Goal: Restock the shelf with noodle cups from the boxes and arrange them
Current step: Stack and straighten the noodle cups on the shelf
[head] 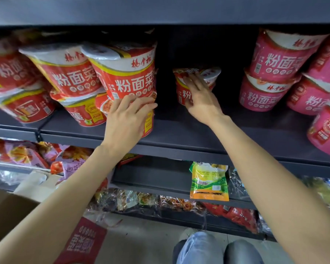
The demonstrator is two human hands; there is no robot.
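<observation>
My left hand (127, 116) rests against the front of a red noodle cup (130, 79) on the dark shelf (179, 134), fingers loosely spread over its lower label, touching rather than gripping. That cup sits atop another red one and is printed with large white characters 粉面菜 under a red brush-script brand on a white band; a yellow sticker beside my wrist reads "2018". More red cups (63, 73) of the same print stand stacked to the left, tilted.

My right hand (199, 96) reaches deeper into the shelf's gap, fingers laid flat over the lid and front of a lone red cup (204, 79) that stands further back; I can read 粉 on its side. The fingers are straight, pressing on it, not curled round it.

To the right, stacked pink cups (274, 73) carry the same 粉面菜 lettering, and one near the edge shows a round "2018" seal.

On the lower shelf a green-and-yellow snack packet (209, 181) stands upright among clear-wrapped packets. A cardboard box (11, 210) with a red printed flap sits at the lower left, by my knees in jeans (217, 250).
</observation>
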